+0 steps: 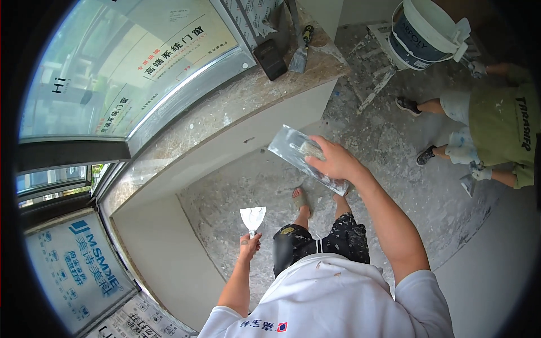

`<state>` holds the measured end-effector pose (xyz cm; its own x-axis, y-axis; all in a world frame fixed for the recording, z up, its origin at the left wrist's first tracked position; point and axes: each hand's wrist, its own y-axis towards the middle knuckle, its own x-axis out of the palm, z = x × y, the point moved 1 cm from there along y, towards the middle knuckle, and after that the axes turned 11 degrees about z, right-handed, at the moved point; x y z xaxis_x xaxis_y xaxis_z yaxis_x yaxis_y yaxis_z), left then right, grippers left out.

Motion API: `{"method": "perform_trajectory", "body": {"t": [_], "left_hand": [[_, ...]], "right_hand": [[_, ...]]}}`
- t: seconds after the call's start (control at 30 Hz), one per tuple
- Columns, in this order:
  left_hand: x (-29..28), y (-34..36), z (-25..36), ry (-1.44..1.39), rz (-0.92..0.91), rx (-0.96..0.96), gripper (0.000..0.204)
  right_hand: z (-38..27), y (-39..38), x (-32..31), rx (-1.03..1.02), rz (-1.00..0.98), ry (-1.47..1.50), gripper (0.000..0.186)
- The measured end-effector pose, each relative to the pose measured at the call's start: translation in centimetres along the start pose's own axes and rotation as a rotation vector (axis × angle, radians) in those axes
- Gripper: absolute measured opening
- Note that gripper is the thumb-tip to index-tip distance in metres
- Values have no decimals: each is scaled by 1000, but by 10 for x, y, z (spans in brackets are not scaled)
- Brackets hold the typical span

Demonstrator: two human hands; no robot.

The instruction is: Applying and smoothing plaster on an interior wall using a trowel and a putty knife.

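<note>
Head view: the left hand (249,246) is closed round the grip of a scraper (253,218), its blade pointing away from the body. Ahead and to the right, the right hand (336,161) clasps a smeared trowel (290,147), slanted above the floor (236,191). On the sill (208,112) lie a black box (271,59) and another scraper (298,59); a bucket (417,50) stands near a co-worker (504,124).

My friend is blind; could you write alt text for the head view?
A person's right hand holds a rectangular trowel, the left hand a putty knife, above a blotchy floor. A co-worker stands near a bucket on the right.
</note>
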<state>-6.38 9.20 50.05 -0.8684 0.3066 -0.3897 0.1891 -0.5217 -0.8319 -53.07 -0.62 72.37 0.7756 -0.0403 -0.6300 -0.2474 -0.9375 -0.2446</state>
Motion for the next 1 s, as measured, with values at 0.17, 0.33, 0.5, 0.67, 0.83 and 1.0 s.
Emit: {"method": "perform_trajectory", "body": {"t": [0.17, 0.33, 0.5, 0.67, 0.83, 1.0], "left_hand": [[16, 3, 9, 29, -95, 40, 29], [17, 16, 10, 133, -108, 70, 31], [14, 26, 14, 272, -85, 123, 33], [18, 19, 40, 308, -99, 133, 37], [48, -13, 135, 188, -247, 346, 37], [84, -56, 286, 63, -405, 523, 29]], "right_hand": [[226, -128, 63, 607, 116, -150, 65], [346, -337, 70, 1179, 39, -170, 50], [332, -425, 75, 1334, 129, -70, 41], [303, -388, 84, 1053, -8, -345, 55], [275, -333, 69, 945, 21, -357, 59], [246, -295, 50, 892, 43, -348, 58]]}}
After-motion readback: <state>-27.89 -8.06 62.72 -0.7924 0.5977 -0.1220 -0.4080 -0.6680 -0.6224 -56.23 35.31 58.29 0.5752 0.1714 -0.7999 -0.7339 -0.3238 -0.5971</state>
